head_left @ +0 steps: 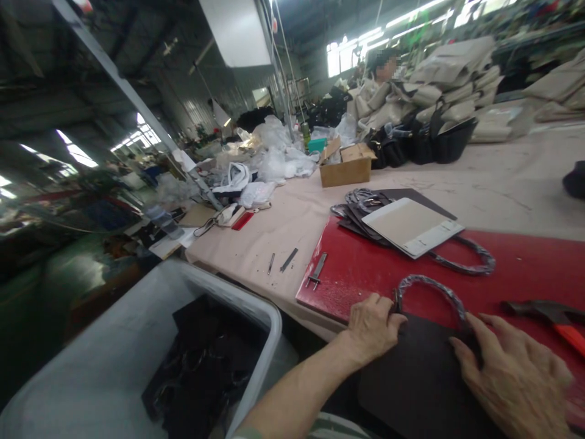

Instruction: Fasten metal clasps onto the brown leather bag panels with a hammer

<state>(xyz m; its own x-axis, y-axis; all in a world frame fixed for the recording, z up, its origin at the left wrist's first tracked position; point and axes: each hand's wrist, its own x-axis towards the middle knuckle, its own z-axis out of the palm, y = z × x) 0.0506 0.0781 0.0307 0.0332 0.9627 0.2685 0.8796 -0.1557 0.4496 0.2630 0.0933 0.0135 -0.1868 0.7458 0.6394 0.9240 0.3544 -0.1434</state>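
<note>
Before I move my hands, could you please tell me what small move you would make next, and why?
I would probably slide the dark flat panel a little further onto the glossy red board, since its lower left part seems to reach past the board's near edge. The left hand and right hand appear to hold it beside its plastic-wrapped looped handle.

A pale table [292, 222], loaded at its back

From where I stand, a red board [539, 262] lies along the near side; two slim dark tools [289, 260] rest loose near it; farther back sit a cardboard box [346, 174], black bags [450, 143] and crumpled clear plastic [281, 161].
</note>
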